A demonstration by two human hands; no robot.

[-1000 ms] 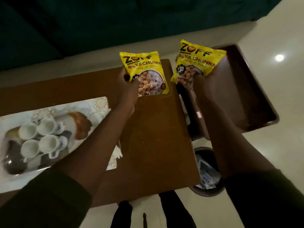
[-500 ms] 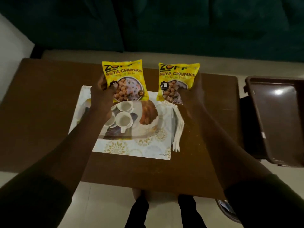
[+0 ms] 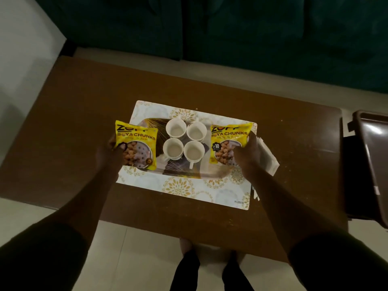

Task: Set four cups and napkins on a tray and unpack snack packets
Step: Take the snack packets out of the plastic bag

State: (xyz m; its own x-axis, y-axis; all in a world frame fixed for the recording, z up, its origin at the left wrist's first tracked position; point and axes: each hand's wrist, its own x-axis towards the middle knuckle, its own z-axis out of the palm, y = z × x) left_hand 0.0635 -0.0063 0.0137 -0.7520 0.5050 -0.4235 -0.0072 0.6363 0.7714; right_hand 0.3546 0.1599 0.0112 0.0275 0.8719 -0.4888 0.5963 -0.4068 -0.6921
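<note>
Several white cups (image 3: 185,141) stand close together on a patterned tray (image 3: 210,175), which rests on a white mat with gold flowers (image 3: 180,190). My left hand (image 3: 109,152) grips a yellow soya chunks packet (image 3: 137,144) over the tray's left end. My right hand (image 3: 246,156) grips a second yellow packet (image 3: 226,141) over the tray's right end. A stack of white napkins (image 3: 267,158) lies at the mat's right edge, partly hidden by my right hand.
The mat lies on a brown wooden table (image 3: 73,133). A dark brown plastic bin (image 3: 371,160) stands off the table's right side. A dark green sofa (image 3: 231,28) runs behind the table. My feet show on the pale floor below the near edge.
Both hands have carried the packets from the right side of the table to the tray. They have spread apart and lowered to the tray's left and right ends.
</note>
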